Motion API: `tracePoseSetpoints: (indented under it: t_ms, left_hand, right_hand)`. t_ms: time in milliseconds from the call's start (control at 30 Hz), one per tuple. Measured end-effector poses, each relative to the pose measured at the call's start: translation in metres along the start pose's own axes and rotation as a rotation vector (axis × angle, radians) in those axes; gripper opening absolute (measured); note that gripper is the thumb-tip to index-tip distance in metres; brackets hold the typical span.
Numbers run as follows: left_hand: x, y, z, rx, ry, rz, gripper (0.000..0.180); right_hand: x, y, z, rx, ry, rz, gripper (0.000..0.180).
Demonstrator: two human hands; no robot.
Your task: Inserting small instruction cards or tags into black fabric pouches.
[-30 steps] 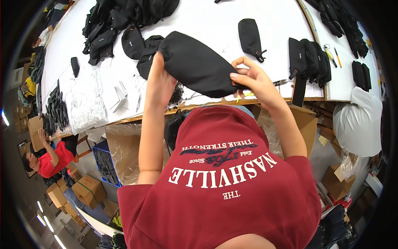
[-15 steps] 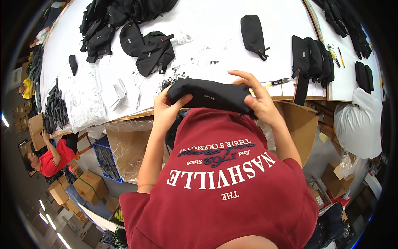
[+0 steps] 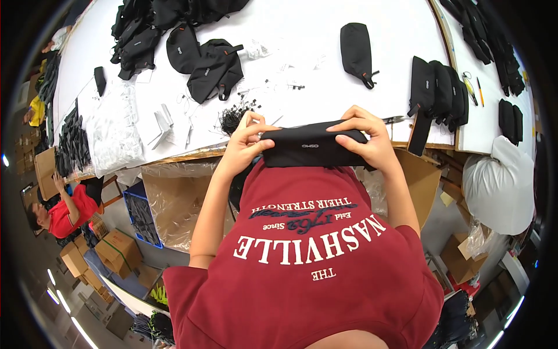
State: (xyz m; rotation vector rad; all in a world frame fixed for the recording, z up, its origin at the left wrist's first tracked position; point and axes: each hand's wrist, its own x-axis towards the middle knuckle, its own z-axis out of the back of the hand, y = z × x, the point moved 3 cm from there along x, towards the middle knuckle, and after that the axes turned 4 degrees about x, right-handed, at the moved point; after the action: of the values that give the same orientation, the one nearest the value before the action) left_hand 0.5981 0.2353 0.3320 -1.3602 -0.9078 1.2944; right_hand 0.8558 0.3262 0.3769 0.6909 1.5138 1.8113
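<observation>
Levelled since earlier, a black fabric pouch [image 3: 311, 156] is gripped by left hand [image 3: 244, 146] and right hand [image 3: 372, 142] at the worktop [image 3: 296, 52]'s near edge, the pouch heap [image 3: 135, 42] untouched.

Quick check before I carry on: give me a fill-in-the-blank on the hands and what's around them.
1. The pouch held between the left hand and the right hand is coloured ____.
2. The tangled black bunch on the table lies nearer the ____ hand.
3. The shirt is dark ____.
4. The big white sack shows on the picture's ____ side.

Missing words: black; left; red; right.
</observation>
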Motion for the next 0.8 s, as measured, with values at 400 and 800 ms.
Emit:
tracePoseSetpoints:
  t_ms: [400,800]
  left_hand:
    - [0.069,0.079,0.035,0.928,-0.541,0.052,0.021]
    - [0.034,0.103,0.011,1.09,-0.339,0.105,0.022]
  right_hand:
    - [0.053,-0.093,0.078,-1.153,-0.678,0.116,0.027]
    - [0.072,-0.101,-0.063,-0.165,-0.059,-0.084,0.014]
